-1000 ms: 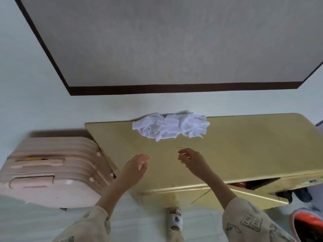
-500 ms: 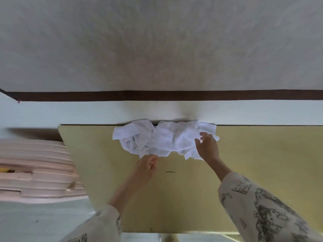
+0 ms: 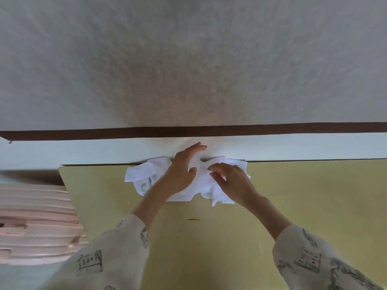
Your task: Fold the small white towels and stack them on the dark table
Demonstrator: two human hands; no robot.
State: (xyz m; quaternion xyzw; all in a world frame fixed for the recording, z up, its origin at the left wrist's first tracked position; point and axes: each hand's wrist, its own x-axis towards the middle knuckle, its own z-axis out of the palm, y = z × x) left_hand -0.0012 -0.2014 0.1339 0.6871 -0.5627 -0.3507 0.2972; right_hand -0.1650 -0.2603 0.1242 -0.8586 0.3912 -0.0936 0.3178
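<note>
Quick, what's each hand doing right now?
Left hand: fingers fairly straight, resting on the white towels.
Right hand: fingers curled, gripping the towels.

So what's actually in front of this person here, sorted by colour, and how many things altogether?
White: 1, a crumpled heap of white cloth towels; how many towels it holds cannot be told.
Yellow-green: 1, the flat yellow-green tabletop.
Pink: 1, the ribbed pink hard-shell suitcase.
Hands: 2, the left hand and right hand, both on the heap.
Total: 5.
</note>
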